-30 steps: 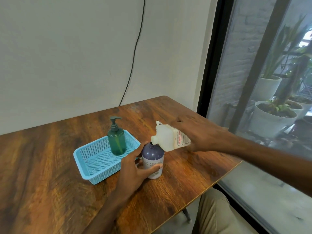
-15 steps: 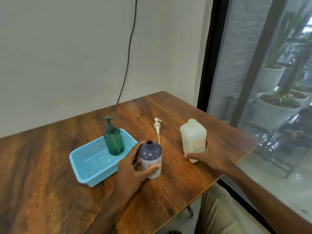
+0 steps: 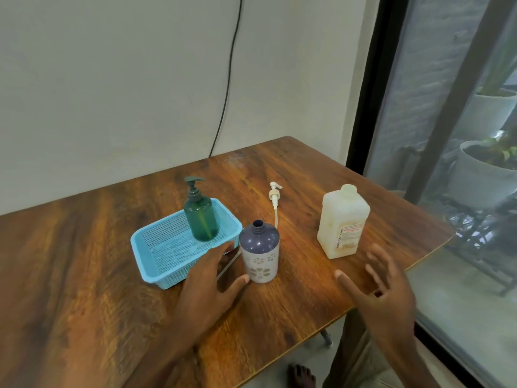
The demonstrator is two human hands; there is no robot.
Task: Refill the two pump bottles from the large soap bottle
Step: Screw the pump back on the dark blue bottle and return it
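Purple pump bottle [image 3: 259, 250] upright at centre frame on the counter [image 3: 84, 261], neck open, its pump head [image 3: 275, 196] lying flat just behind it. Left hand [image 3: 207, 284] sits beside it, grip spread, thumb tip right at the base, fingers off the bottle. Large soap bottle [image 3: 342, 222] stands uncapped, centre right. Right hand [image 3: 383, 289] hovers lower right, grip spread wide, holding nothing. Green pump bottle [image 3: 201, 217] upright in the blue basket [image 3: 179, 273], left of centre
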